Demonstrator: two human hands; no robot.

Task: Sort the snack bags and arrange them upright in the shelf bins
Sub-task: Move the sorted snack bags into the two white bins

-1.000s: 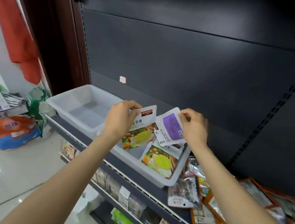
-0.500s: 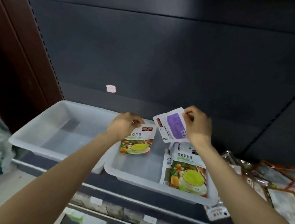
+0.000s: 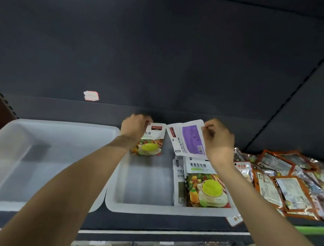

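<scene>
An empty translucent plastic bin (image 3: 36, 161) sits leftmost on the shelf. Over the back of the second translucent bin (image 3: 148, 182), the left hand (image 3: 135, 128) grips a white green-fruit pouch (image 3: 151, 141) by its top — long axis upright. The right hand (image 3: 217, 141) pinches a white-and-purple pouch (image 3: 190, 140), tilted, just beside it; orange-edged packets (image 3: 289, 183) lie heaped farther right.
</scene>
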